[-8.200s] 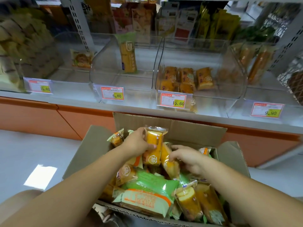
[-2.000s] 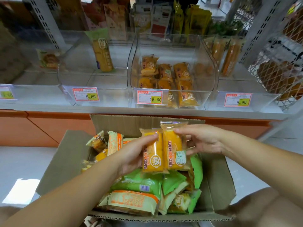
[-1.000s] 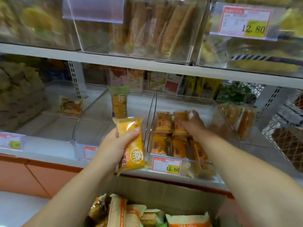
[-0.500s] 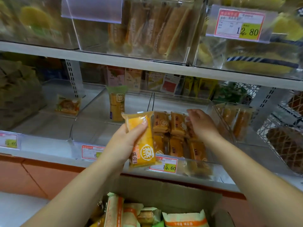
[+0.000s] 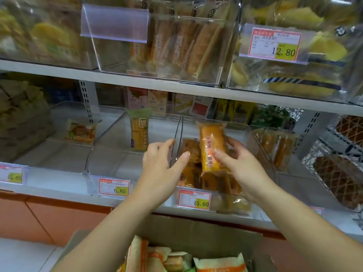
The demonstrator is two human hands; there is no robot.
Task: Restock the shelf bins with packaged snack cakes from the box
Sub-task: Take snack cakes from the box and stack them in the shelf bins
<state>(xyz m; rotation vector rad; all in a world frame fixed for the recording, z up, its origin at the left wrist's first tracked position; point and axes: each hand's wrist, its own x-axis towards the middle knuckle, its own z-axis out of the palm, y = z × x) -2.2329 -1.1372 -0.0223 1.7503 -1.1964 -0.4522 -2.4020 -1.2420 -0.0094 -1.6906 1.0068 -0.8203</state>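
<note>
Over clear plastic shelf bin tagged 15.60: yellow-orange wrapped snack cake now pinched upright by right hand, passed over from left hand. Left hand empty, fingers spread. Placement likely next; brown cardboard box below holds more.

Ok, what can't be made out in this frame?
All in the head view:
The cardboard box is cut off by the bottom edge, so the remaining stock cannot be counted.
Cakes in the 15.60 bin are partly hidden behind the right hand, the snack cake it holds, and the left hand.
Small print on the 15.60 price tag is too small and blurred.
The leftmost price tag is cut by the left edge.
</note>
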